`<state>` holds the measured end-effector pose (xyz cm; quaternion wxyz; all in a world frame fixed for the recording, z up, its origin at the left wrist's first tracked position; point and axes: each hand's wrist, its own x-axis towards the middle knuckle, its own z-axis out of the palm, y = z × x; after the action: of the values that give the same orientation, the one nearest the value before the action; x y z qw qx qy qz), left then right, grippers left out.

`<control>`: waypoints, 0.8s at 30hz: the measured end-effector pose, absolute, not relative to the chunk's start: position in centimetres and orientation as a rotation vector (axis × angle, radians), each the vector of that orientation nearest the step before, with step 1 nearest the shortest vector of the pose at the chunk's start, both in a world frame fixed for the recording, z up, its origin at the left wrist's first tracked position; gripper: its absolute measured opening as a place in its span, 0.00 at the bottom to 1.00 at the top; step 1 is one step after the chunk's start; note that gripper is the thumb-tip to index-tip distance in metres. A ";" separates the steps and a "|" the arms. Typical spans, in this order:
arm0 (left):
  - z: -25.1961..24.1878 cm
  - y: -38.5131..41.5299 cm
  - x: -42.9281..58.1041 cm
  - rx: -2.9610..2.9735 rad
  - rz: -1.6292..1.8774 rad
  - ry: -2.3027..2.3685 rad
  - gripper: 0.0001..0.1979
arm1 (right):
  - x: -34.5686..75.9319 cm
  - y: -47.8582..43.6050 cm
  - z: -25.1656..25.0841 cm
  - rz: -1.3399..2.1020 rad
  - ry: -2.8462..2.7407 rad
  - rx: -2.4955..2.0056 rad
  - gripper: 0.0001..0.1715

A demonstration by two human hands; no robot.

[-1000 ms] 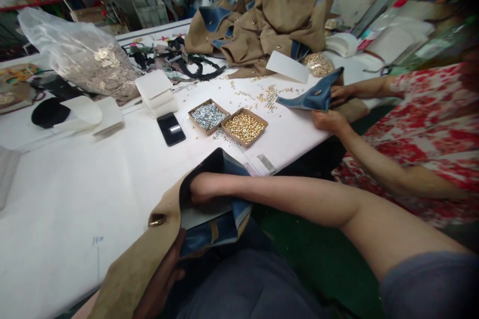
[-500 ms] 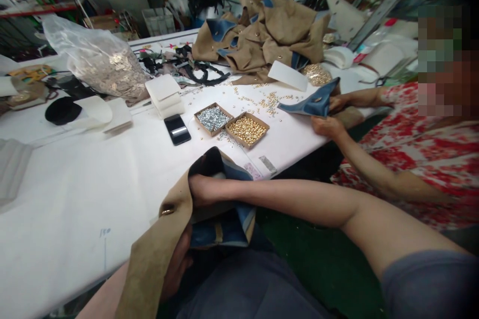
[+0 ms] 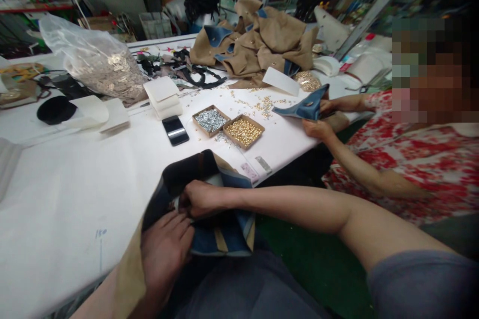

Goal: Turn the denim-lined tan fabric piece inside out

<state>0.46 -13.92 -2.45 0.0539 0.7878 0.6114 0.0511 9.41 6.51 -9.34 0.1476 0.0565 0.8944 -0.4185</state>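
A tan and blue denim bag (image 3: 234,232) sits at the table's front edge, its mouth wide and its dark inside showing. My left hand (image 3: 168,241) lies over the bag's near-left side, fingers close together and curled on the cloth. Its tan flap (image 3: 130,274) hangs along my left wrist. Inside the mouth, my right hand (image 3: 200,199) is closed with its fingertips at the inner left wall, close to the left fingers. Something small and pale shows by those fingertips, too little to name.
Behind the bag stand a box of silver studs (image 3: 210,120) and a box of gold studs (image 3: 244,131), beside a phone (image 3: 175,130). A co-worker's hands (image 3: 318,122) hold a denim piece at right. Tan bags (image 3: 262,35) are heaped at the back, near a plastic sack (image 3: 97,60).
My left hand has come up from beneath the flap onto the bag's inner side. The flap has folded outward, uncovering the inside. My right hand now shows its closed fingers.
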 end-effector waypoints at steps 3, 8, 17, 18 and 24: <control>1.1 -13.8 -0.6 2.532 0.033 1.798 0.21 | 9.4 6.8 -9.4 -1.242 2.547 0.123 0.13; 1.5 -14.5 -2.4 2.444 -0.045 1.847 0.20 | 9.4 6.9 -9.3 -1.277 2.492 0.162 0.11; 0.0 -17.5 -3.4 2.627 -0.121 1.697 0.25 | 8.9 6.9 -9.3 -1.298 2.386 0.233 0.11; 0.5 -17.6 -3.6 2.656 -0.115 1.671 0.27 | 8.7 7.0 -9.3 -1.288 2.383 0.231 0.11; 1.0 -18.0 -4.0 2.599 -0.043 1.686 0.31 | 7.7 7.3 -9.4 -1.212 2.385 0.258 0.09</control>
<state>-3.96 -17.99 1.04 0.0216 0.8387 0.5440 -0.0138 7.75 7.33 -9.43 0.2250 0.0935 0.8646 -0.4395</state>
